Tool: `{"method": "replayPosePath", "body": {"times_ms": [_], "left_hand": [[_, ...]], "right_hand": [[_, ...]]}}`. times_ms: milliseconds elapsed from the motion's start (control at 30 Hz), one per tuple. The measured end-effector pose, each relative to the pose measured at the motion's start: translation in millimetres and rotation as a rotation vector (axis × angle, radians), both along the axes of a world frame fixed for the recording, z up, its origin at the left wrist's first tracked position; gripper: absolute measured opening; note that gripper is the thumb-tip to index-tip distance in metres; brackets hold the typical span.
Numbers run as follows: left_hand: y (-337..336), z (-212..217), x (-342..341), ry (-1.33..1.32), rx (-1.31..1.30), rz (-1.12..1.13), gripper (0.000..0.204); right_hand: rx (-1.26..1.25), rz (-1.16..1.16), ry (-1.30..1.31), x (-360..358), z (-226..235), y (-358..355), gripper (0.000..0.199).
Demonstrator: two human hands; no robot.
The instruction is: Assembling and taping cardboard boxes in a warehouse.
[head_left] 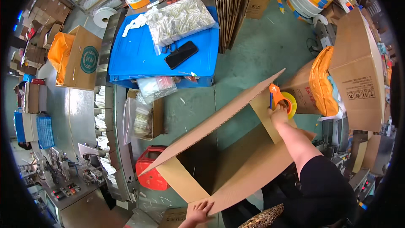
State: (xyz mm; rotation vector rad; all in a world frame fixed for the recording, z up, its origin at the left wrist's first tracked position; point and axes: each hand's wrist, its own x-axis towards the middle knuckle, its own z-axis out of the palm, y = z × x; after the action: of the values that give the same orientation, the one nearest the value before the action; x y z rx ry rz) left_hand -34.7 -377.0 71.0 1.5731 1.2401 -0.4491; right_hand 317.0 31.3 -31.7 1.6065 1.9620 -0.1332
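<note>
Gripping tape dispenser (276,93) with right hand (278,115) at right end of cardboard box (242,157); resting left hand (200,213) on near flap (249,181), cannot tell if pinching; could skew it, pressing unevenly.

A grey metal cabinet (86,211) stands left of the green floor (249,52).

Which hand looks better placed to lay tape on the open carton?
Probably the right hand: it holds the orange tape dispenser with the yellow roll at the right end of the open carton. The left hand rests on the carton's near edge, without tape.
</note>
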Motion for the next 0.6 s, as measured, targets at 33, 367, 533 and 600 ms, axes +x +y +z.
{"method": "replayPosePath", "body": {"times_ms": [33, 367, 533, 600], "left_hand": [[6.2, -9.9, -4.9, -0.016, 0.012, -0.011, 0.080], [98.5, -113.3, -71.8, 0.497, 0.146, 0.396, 0.037], [95.6, -107.7, -59.1, 0.463, 0.216, 0.621, 0.027], [109.6, -94.2, -40.4, 0.404, 0.293, 0.636, 0.030]], "right_hand": [[0.012, -0.011, -0.016, 15.2, -7.0, 1.6, 0.024], [0.347, 0.083, 0.417, 50.1, 159.4, -15.0, 0.028], [0.451, -0.457, 0.754, 77.3, 68.2, -121.7, 0.033], [0.494, -0.536, 0.758, 51.2, 44.6, -135.8, 0.034]]}}
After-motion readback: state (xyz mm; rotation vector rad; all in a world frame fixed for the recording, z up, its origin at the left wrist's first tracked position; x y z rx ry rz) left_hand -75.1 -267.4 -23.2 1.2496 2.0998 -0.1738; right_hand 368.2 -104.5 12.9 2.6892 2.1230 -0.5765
